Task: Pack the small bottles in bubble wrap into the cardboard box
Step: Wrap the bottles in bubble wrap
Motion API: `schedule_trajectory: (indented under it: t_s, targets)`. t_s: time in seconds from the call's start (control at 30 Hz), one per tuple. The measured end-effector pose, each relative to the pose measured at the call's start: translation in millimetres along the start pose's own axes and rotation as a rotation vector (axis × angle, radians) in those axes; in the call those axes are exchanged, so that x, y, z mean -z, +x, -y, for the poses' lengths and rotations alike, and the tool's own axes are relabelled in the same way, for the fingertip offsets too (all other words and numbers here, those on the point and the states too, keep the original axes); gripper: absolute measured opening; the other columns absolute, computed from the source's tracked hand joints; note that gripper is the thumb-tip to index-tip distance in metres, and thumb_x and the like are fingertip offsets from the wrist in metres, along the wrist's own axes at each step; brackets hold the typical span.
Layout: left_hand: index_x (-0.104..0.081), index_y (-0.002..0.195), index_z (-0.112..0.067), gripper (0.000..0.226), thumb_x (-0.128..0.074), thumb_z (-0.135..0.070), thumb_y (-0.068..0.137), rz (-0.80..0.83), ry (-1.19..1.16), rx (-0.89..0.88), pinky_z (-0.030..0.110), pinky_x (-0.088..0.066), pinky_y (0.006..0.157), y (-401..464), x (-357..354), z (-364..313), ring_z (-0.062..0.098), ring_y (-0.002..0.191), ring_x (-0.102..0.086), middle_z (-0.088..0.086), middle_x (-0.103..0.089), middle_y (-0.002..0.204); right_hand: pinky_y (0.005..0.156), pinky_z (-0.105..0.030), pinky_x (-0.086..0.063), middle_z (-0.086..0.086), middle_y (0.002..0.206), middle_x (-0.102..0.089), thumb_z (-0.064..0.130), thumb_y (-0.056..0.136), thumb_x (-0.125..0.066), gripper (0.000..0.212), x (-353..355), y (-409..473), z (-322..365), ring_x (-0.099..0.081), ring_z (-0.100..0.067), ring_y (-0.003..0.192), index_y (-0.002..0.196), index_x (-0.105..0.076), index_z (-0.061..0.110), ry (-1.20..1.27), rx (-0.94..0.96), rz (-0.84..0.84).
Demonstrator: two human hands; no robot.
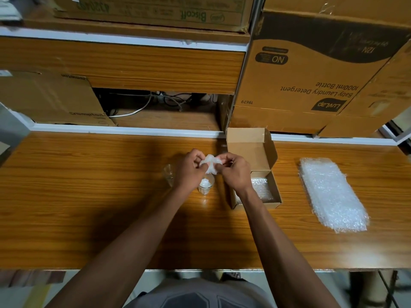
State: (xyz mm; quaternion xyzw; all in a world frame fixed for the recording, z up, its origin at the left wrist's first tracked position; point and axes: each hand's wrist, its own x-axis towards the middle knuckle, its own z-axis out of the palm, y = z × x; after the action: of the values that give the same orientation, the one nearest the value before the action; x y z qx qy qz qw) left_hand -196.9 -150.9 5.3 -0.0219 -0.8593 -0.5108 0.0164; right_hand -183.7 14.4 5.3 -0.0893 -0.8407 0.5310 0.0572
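A small piece of bubble wrap (210, 164) is bunched between both hands above the wooden desk. My left hand (191, 168) pinches its left side and my right hand (235, 171) pinches its right side. What it wraps is hidden. Just below them a small clear bottle (205, 185) with a white cap stands upright on the desk. Another clear bottle (169, 174) stands left of my left hand. The small cardboard box (265, 162) sits open right of my right hand, lid raised, with bubble-wrapped contents (261, 188) inside.
A stack of bubble wrap sheets (331, 194) lies on the desk (89, 185) at the right. Large cardboard cartons (311, 85) stand behind the box on the shelf, and another carton (49, 98) sits back left beside loose cables.
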Motion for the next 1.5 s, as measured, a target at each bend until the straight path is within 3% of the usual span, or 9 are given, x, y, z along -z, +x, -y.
schedule_trajectory:
  t_s: [0.17, 0.3, 0.43, 0.53, 0.67, 0.83, 1.07, 1.3, 1.5]
  targets:
    - [-0.064, 0.113, -0.024, 0.042, -0.089, -0.038, 0.083, 0.09, -0.042, 0.02, 0.024, -0.059, 0.07, -9.3, 9.8, 8.3, 0.004, 0.09, -0.068, -0.01, -0.067, 0.107, 0.099, -0.049, -0.061, 0.0, 0.105, -0.081, 0.011, 0.101, -0.053, 0.032, 0.1, -5.3, -3.1, -0.076, -0.023, 0.103, 0.108, -0.082, 0.021, 0.19, -0.128, 0.201]
    - [-0.063, 0.113, -0.022, 0.038, -0.087, -0.032, 0.086, 0.123, 0.028, 0.021, 0.02, -0.054, 0.068, -11.3, 16.3, 11.0, 0.002, 0.09, -0.065, -0.011, -0.066, 0.107, 0.098, -0.04, -0.061, -0.009, 0.109, -0.08, -0.005, 0.104, -0.051, 0.033, 0.9, -9.8, -3.3, -0.075, -0.027, 0.105, 0.117, -0.078, 0.009, 0.275, -0.139, 0.324]
    - [-0.066, 0.103, -0.026, 0.021, -0.083, -0.027, 0.09, 0.128, 0.096, 0.042, 0.022, -0.054, 0.068, -8.1, 18.3, 15.7, 0.005, 0.09, -0.066, -0.012, -0.068, 0.1, 0.097, -0.032, -0.059, 0.0, 0.112, -0.08, -0.007, 0.092, -0.066, 0.035, 3.2, -12.6, -8.9, -0.074, -0.019, 0.109, 0.117, -0.078, 0.014, 0.084, 0.016, 0.316]
    - [-0.068, 0.099, -0.027, 0.019, -0.085, -0.025, 0.088, 0.138, 0.147, 0.032, 0.023, -0.055, 0.066, -7.9, 16.1, 19.1, 0.005, 0.085, -0.067, -0.011, -0.07, 0.095, 0.099, -0.019, -0.043, -0.003, 0.127, -0.068, 0.003, 0.083, -0.08, 0.052, -0.8, -13.8, -21.0, -0.063, -0.019, 0.119, 0.132, -0.07, 0.016, -0.275, 0.108, 0.239]
    - [-0.073, 0.101, -0.023, 0.017, -0.085, -0.023, 0.088, 0.179, 0.251, -0.024, 0.02, -0.051, 0.064, -7.3, 11.8, 22.3, 0.005, 0.082, -0.066, -0.009, -0.072, 0.094, 0.101, -0.036, -0.032, -0.002, 0.146, -0.05, 0.033, 0.073, -0.088, 0.084, -14.1, -14.5, -36.6, -0.045, -0.033, 0.135, 0.149, -0.053, 0.03, -0.673, 0.226, 0.255]
    - [-0.076, 0.099, -0.025, 0.013, -0.085, -0.023, 0.088, 0.198, 0.358, -0.059, 0.031, -0.059, 0.077, -3.1, 2.0, 25.4, 0.012, 0.086, -0.066, -0.005, -0.073, 0.099, 0.109, -0.055, -0.034, -0.007, 0.167, -0.027, 0.043, 0.074, -0.089, 0.08, -20.1, -20.3, -32.3, -0.023, -0.043, 0.143, 0.146, -0.055, 0.032, -0.787, 0.185, 0.247]
    - [-0.079, 0.108, -0.022, 0.016, -0.08, -0.019, 0.092, 0.243, 0.558, -0.159, 0.032, -0.051, 0.081, 1.9, -7.3, 25.6, 0.021, 0.097, -0.065, 0.0, -0.067, 0.109, 0.114, -0.062, -0.028, -0.006, 0.172, -0.019, 0.05, 0.072, -0.088, 0.068, -25.6, -16.4, -51.5, -0.014, -0.045, 0.151, 0.133, -0.063, 0.035, -0.71, 0.228, 0.207]
    - [-0.076, 0.12, -0.019, 0.023, -0.073, -0.019, 0.098, 0.332, 0.788, -0.242, 0.036, -0.051, 0.089, 9.8, -11.9, 22.8, 0.025, 0.11, -0.065, 0.004, -0.068, 0.118, 0.114, -0.069, -0.024, -0.005, 0.174, -0.012, 0.061, 0.067, -0.089, 0.075, -26.9, -11.8, -61.6, -0.008, -0.048, 0.154, 0.133, -0.06, 0.04, -0.676, 0.252, 0.193]
    - [-0.075, 0.123, -0.022, 0.031, -0.08, -0.023, 0.092, 0.435, 0.894, -0.289, 0.036, -0.055, 0.088, 14.0, -4.4, 22.6, 0.025, 0.104, -0.068, 0.004, -0.07, 0.113, 0.116, -0.07, -0.019, -0.004, 0.174, -0.012, 0.07, 0.064, -0.087, 0.077, -30.4, -10.4, -65.1, -0.006, -0.046, 0.156, 0.131, -0.06, 0.044, -0.641, 0.252, 0.179]
